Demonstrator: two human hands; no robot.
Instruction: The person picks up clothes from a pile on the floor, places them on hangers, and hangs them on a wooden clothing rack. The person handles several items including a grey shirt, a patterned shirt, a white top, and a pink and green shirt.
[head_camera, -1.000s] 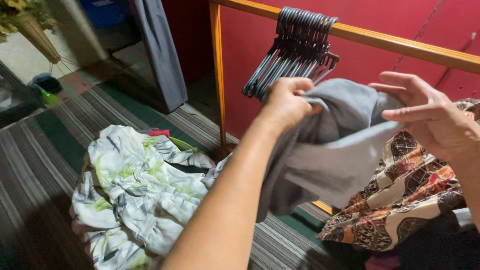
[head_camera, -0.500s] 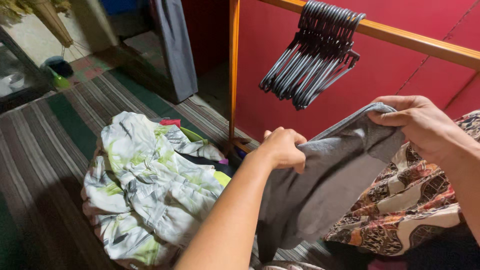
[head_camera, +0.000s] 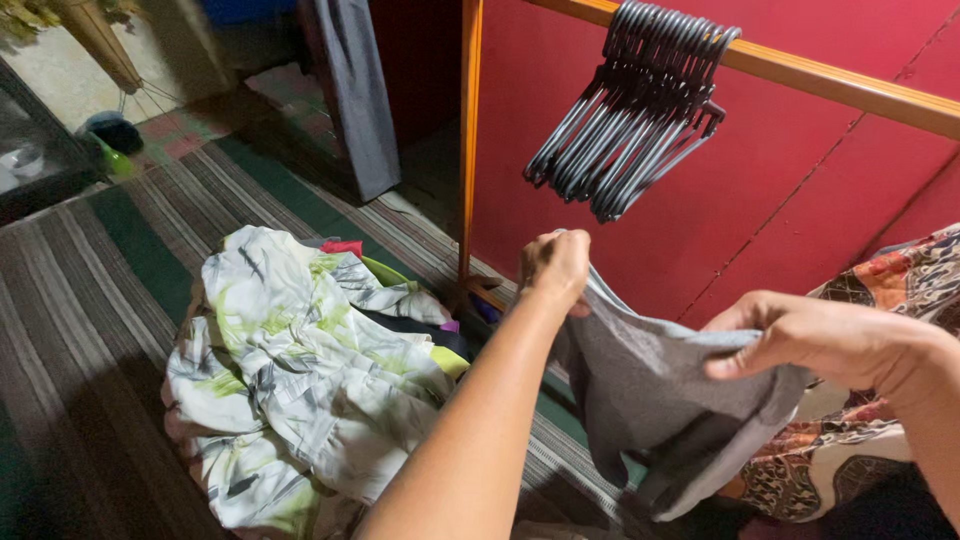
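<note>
While both hands work in front of the red wall (head_camera: 800, 190), a bunch of grey hangers (head_camera: 635, 110) hangs on the wooden rail (head_camera: 850, 90) right above them. White-and-green patterned laundry pile (head_camera: 300, 370) lies on the striped rug (head_camera: 90, 300), lower left; brown patterned cloth (head_camera: 880, 290) behind the right forearm. Left hand (head_camera: 555, 270), arm stretched forward, fist clenched on one edge of the grey garment (head_camera: 665, 400). Right hand (head_camera: 800, 340) pinches the other edge, thumb on top. Garment sags between them, above the floor.
</note>
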